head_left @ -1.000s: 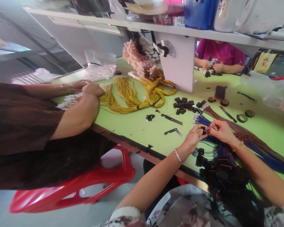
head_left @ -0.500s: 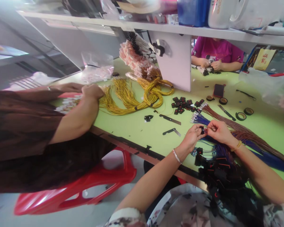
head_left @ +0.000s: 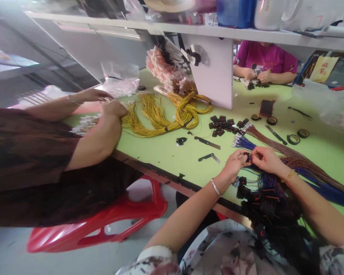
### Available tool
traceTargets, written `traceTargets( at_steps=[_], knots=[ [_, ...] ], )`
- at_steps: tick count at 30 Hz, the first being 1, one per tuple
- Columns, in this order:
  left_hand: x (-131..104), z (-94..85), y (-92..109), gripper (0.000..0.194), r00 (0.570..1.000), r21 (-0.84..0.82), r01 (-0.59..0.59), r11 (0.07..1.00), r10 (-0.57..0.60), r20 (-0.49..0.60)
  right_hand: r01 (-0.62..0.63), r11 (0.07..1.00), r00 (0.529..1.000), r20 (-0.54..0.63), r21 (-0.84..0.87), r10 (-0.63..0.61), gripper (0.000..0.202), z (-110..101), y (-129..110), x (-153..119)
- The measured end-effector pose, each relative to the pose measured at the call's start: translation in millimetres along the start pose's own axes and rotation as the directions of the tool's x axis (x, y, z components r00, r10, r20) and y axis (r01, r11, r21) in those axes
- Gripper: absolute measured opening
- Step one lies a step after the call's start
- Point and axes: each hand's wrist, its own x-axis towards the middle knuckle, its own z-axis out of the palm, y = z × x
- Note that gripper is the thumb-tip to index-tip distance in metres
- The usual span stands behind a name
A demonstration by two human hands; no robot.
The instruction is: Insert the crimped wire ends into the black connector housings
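My left hand (head_left: pixel 235 163) pinches a small black connector (head_left: pixel 247 157) over the green table. Close on its right, my right hand (head_left: pixel 263 158) has its fingers pressed together at the same connector; whether they grip a thin wire there is too small to tell. Blue wires (head_left: pixel 242 141) with silvery ends lie just beyond my hands, and brown wires (head_left: pixel 275 143) run off to the right. Below my hands a large heap of black connectors (head_left: pixel 272 214) on wires hangs over the table's front edge. Several loose black connectors (head_left: pixel 222 125) lie farther back.
Two cutting blades (head_left: pixel 206 143) lie left of my hands. Tape rolls (head_left: pixel 293 139), a knife (head_left: pixel 276 135) and a dark box (head_left: pixel 266 108) are behind. Yellow wire bundles (head_left: pixel 160 128) stretch toward a person's arm (head_left: pixel 103 133) at left. Another person (head_left: pixel 265 63) works opposite, beneath a shelf (head_left: pixel 189 30).
The view has shifted slightly. The left neighbour's far hand has lifted and its fingers show more. My hands remain together at the black connector, which is turned a little.
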Motion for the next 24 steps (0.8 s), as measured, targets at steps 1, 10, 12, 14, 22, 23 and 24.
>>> traceTargets(
  at_steps=[1, 10, 12, 14, 22, 23, 24],
  knots=[
    [0.6, -0.5, -0.3, 0.017, 1.0, 0.01, -0.005, 1.0, 0.005, 0.0, -0.016, 1.0, 1.0, 0.001, 0.002, 0.016, 0.009, 0.8, 0.0, 0.1],
    [-25.7, 12.7, 8.3, 0.018, 0.919, 0.423, -0.394, 0.816, 0.335, 0.209, -0.114, 0.976, 0.985, 0.153, 0.183, 0.086, 0.023, -24.3, 3.0, 8.8],
    [-43.6, 23.0, 10.6, 0.019, 0.802, 0.546, -0.594, 0.59, 0.387, 0.454, -0.092, 0.99, 0.968, 0.244, 0.109, 0.063, 0.027, -26.4, 3.1, 8.1],
    [-59.7, 33.0, 11.3, 0.025, 0.668, 0.541, -0.739, 0.403, 0.324, 0.67, -0.027, 0.997, 0.959, 0.281, -0.069, 0.045, 0.04, -19.6, 3.4, 5.9],
    [-61.4, 47.5, 6.6, 0.055, 0.714, 0.707, -0.699, 0.102, 0.149, 0.684, 0.065, 0.962, 0.971, 0.24, -0.264, 0.0, 0.017, 12.4, 22.4, 13.3],
    [-59.2, 50.0, 5.5, 0.054, 0.734, 0.728, -0.679, 0.1, 0.138, 0.665, 0.052, 0.964, 0.974, 0.228, -0.259, 0.008, 0.015, 11.2, 25.2, 16.4],
    [-58.2, 53.7, 3.9, 0.054, 0.75, 0.744, -0.661, 0.097, 0.126, 0.65, 0.037, 0.966, 0.976, 0.218, -0.254, 0.02, 0.014, 9.4, 27.5, 19.5]
  ],
)
